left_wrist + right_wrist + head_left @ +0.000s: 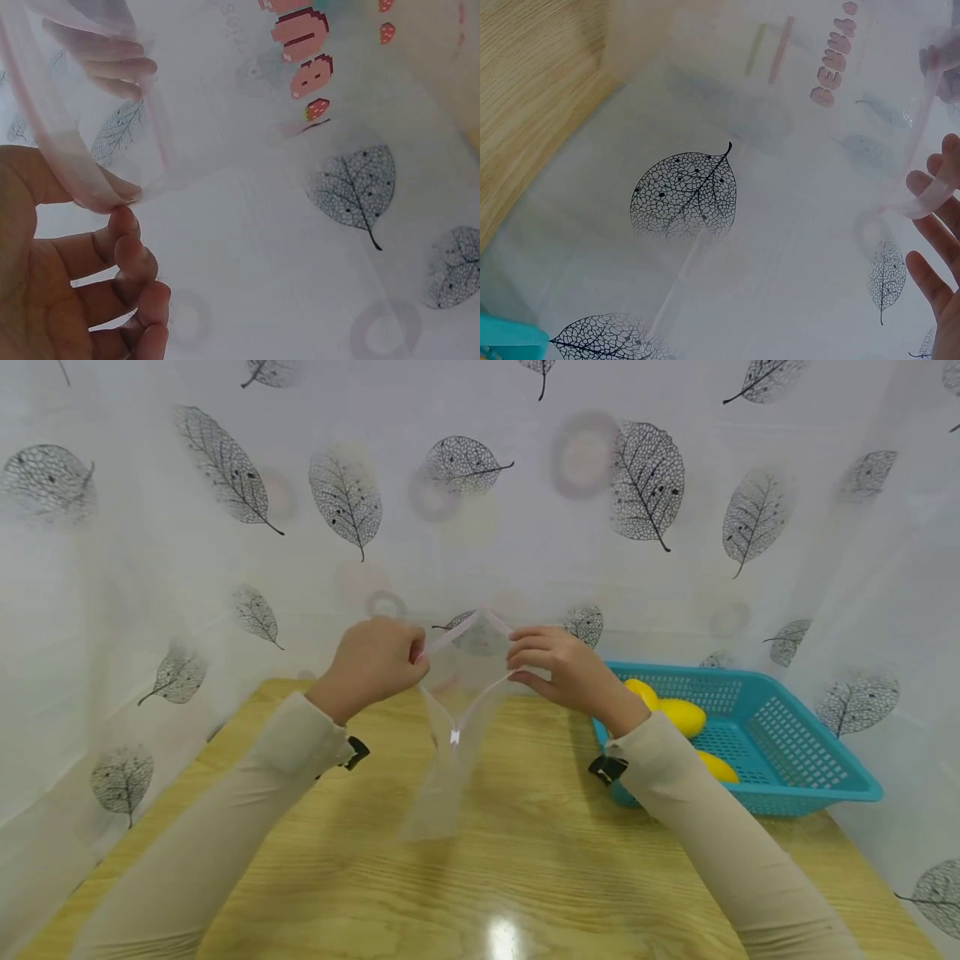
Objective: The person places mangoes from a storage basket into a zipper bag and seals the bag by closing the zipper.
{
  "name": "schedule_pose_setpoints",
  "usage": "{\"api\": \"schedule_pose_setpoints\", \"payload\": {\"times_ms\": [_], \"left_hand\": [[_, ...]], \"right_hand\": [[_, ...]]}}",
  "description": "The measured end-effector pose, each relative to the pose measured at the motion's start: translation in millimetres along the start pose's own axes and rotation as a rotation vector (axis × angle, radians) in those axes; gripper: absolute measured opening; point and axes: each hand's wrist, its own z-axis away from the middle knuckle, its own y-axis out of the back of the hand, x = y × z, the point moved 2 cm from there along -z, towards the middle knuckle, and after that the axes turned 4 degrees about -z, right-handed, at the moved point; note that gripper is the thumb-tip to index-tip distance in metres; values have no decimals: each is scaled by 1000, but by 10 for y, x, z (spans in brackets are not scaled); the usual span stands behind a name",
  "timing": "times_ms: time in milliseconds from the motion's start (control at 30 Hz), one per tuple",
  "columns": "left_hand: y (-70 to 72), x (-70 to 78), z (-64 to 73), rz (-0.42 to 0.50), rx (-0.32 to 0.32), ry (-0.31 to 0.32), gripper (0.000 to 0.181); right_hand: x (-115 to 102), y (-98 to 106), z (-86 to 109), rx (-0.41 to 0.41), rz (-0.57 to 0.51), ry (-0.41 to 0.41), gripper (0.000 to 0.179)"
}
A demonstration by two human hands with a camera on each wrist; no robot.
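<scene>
A translucent zip bag (pixel 438 793) hangs between the two hands over the table, its pink-edged mouth pulled apart into a diamond. A white slider (pixel 454 737) sits at the near corner of that mouth. The left hand (pixel 375 662) pinches one side of the rim between thumb and curled fingers. On the opposite side, the right hand (pixel 566 668) holds the other rim, with the pink strip (pixel 930 201) running between its fingers. Pink lettering (pixel 300 37) and small strawberries are printed on the bag. Nothing shows inside it.
A teal plastic basket (pixel 813 797) stands at the right of the wooden table (pixel 337 877), partly behind the right forearm. Yellow fruits (pixel 682 717) lie in it. A pale curtain (pixel 480 560) with dark leaf prints hangs behind and along the sides.
</scene>
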Motion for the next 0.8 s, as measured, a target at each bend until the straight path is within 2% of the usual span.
{"api": "schedule_pose_setpoints", "payload": {"times_ms": [200, 400, 533, 667, 800], "left_hand": [[86, -14, -3, -22, 9, 19, 15], [56, -15, 30, -3, -15, 35, 17], [38, -10, 37, 2, -4, 55, 20], [48, 20, 22, -6, 7, 74, 21], [85, 33, 23, -5, -21, 66, 20]], "right_hand": [[-9, -4, 11, -20, -6, -14, 22], [-58, -57, 17, -23, -22, -1, 29], [-141, -125, -3, -30, -3, 37, 36], [-220, -173, -41, -31, 36, 76, 24], [-232, -144, -62, -29, 41, 55, 9]]}}
